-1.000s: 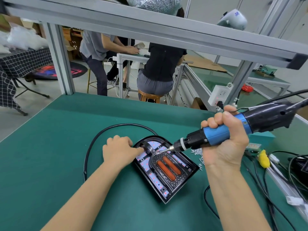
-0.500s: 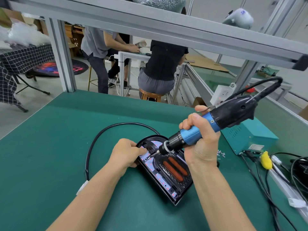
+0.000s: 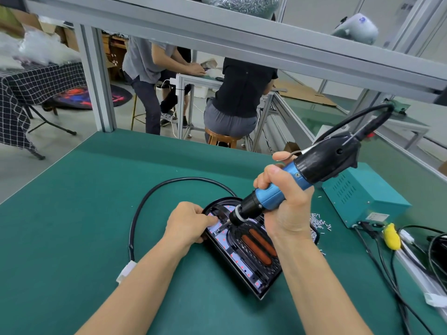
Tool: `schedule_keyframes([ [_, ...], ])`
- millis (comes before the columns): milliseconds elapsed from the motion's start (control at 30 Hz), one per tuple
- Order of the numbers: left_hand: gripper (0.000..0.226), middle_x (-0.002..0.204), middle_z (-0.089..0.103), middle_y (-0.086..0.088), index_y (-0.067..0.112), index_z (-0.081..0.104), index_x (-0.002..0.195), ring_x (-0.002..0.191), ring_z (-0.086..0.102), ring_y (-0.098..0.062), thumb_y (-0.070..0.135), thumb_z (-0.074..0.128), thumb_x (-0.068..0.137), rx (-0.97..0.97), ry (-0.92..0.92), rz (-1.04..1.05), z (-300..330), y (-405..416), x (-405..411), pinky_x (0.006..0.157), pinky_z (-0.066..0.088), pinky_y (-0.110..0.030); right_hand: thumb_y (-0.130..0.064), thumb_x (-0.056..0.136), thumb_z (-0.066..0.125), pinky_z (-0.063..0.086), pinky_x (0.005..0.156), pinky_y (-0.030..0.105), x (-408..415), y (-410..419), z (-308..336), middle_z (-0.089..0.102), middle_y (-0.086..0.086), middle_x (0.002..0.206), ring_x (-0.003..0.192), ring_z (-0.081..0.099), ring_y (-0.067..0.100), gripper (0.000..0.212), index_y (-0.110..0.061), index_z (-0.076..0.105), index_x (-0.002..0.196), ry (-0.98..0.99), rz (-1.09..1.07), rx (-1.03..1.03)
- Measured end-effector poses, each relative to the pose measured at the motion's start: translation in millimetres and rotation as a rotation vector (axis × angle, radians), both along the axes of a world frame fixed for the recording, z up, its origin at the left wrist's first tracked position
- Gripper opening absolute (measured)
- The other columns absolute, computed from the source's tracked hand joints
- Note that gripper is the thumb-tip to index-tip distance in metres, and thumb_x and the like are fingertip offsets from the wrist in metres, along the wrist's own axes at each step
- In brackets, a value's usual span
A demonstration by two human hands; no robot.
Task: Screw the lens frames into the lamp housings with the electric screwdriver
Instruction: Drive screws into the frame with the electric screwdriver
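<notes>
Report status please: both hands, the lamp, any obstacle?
Right hand grips screwdriver, bit down on lamp housing. Left hand holds its left edge. Nothing in the way.

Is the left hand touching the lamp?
Touching. The head view shows the left hand at the lamp housing's upper left edge, its fingers lying over the rim with no gap visible.

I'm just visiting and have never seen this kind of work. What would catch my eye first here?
Probably the blue-and-black electric screwdriver at centre, gripped in the right hand, its tip angled down into the black D-shaped lamp housing with two orange strips. The left hand holds the housing's left edge on the green bench mat. A small heap of silver screws lies to the right, beside a teal metal power box.
</notes>
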State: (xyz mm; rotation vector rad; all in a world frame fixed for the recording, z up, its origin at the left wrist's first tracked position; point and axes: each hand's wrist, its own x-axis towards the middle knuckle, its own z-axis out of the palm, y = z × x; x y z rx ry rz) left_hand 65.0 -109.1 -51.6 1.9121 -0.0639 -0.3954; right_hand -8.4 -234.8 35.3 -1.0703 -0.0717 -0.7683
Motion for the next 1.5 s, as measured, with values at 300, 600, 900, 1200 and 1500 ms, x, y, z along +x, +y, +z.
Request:
schedule_keyframes([
  [300,0.046,0.042,0.041,0.004,0.017,0.035,0.050,0.044,0.043,-0.021,0.016,0.076,0.071,0.037,-0.001,0.039,3.7,0.4,-3.9,0.056,0.045,-0.029,0.002,0.071,0.057,0.043,0.055,0.028,0.6,7.9,-7.5,0.050,0.000,0.053,0.047,0.048,0.017,0.021,-0.013,0.057,0.086,-0.003,0.015,-0.039],
  [600,0.031,0.059,0.051,-0.004,0.009,0.048,0.063,0.055,0.049,-0.024,0.022,0.074,0.074,0.100,-0.034,0.016,7.3,0.7,-6.4,0.061,0.054,-0.033,0.003,0.073,0.057,0.044,0.055,0.027,-2.1,-2.2,-2.3,0.052,-0.003,0.056,0.047,0.049,0.014,0.026,-0.022,0.065,0.079,-0.028,-0.001,-0.054],
  [900,0.011,0.102,0.057,0.006,0.028,0.060,0.094,0.095,0.056,-0.020,0.028,0.062,0.083,0.527,-0.417,-0.037,29.5,7.0,-19.8,0.072,0.041,-0.028,0.004,0.072,0.056,0.044,0.054,0.027,-5.0,-3.5,-0.4,0.051,-0.002,0.056,0.046,0.048,0.015,0.022,-0.013,0.056,0.086,-0.026,-0.001,-0.026],
  [1200,0.017,0.068,0.056,0.013,0.033,0.071,0.082,0.061,0.044,0.000,0.019,0.074,0.073,0.380,-0.346,-0.281,41.0,14.7,-26.0,0.068,0.032,-0.027,0.003,0.072,0.057,0.043,0.053,0.028,-3.6,-3.1,-1.8,0.049,0.002,0.058,0.046,0.048,0.015,0.021,-0.015,0.059,0.083,-0.024,-0.003,0.017],
  [1500,0.022,0.056,0.055,0.022,0.034,0.069,0.059,0.056,0.046,0.001,0.020,0.076,0.075,0.238,-0.401,-0.230,35.8,17.2,-29.0,0.072,0.031,-0.030,-0.001,0.069,0.062,0.044,0.057,0.030,-4.8,-8.4,4.5,0.048,0.006,0.068,0.046,0.049,0.017,0.021,-0.019,0.061,0.080,-0.043,-0.019,0.038],
])
